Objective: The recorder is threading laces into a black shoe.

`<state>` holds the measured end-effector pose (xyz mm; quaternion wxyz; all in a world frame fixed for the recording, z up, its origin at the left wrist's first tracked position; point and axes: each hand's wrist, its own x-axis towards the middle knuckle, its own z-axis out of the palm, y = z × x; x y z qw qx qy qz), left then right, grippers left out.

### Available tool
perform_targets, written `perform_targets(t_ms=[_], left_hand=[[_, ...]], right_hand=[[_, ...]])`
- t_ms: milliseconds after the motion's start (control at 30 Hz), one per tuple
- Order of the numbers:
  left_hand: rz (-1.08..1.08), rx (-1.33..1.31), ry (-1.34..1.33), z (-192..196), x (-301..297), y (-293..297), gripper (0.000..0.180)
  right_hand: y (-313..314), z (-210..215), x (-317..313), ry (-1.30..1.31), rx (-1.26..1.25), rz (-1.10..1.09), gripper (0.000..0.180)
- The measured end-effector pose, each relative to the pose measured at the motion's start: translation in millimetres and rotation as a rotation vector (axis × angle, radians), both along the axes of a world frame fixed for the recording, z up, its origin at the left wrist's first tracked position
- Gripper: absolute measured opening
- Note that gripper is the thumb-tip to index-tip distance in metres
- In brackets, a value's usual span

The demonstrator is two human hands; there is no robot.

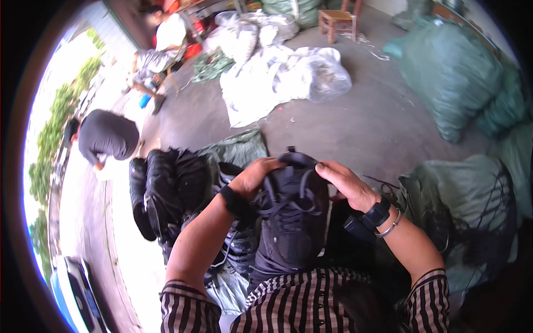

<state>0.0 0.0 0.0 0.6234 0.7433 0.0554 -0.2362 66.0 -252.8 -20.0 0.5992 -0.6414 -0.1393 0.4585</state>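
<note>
A black lace-up sneaker rests in front of my body, its toe toward me and its opening facing away. My left hand grips the left side of its collar, fingers partly hidden behind it. On the opposite side of the collar, my right hand holds the rim with the thumb on top; its other fingers are mostly hidden. Loose black laces lie across the tongue. To the left of the sneaker, several black shoes stand packed in a row on a green woven sheet.
Green woven sacking lies at the right with dark cords over it. Large stuffed green sacks stand behind. White plastic bags and a wooden stool are farther off. Two people are at the left, one bending, one seated.
</note>
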Motion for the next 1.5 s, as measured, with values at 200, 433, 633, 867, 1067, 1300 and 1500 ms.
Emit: perform_targets(t_ms=[200,433,633,867,1067,1300,1500], left_hand=[[0.193,-0.614,0.070,0.4,-40.1,-7.9,0.065],[0.176,-0.412,-0.281,127.3,-68.5,12.0,0.054],[-0.004,-0.273,-0.190,61.7,-85.4,58.5,0.034],[-0.196,1.113,-0.459,-191.3,-124.8,31.3,0.020],[-0.550,1.217,-0.331,-289.0,-188.1,-10.0,0.007],[-0.254,1.057,-0.450,-266.5,-194.3,11.9,0.006],[-0.481,1.113,-0.225,-287.6,-171.5,-0.8,0.016]], right_hand=[[21.3,-8.6,-10.8,0.374,0.161,0.027,0.061],[35.9,130.5,-25.1,-0.755,0.526,0.158,0.086],[71.8,105.0,-37.5,-1.492,0.003,0.483,0.076],[26.1,51.8,-34.9,-1.069,-0.439,0.868,0.043],[20.2,49.4,-27.6,-1.007,-0.366,0.672,0.038],[37.3,37.8,-40.8,-1.168,-0.369,0.644,0.036],[39.6,41.1,-45.7,-1.175,-0.385,0.646,0.036]])
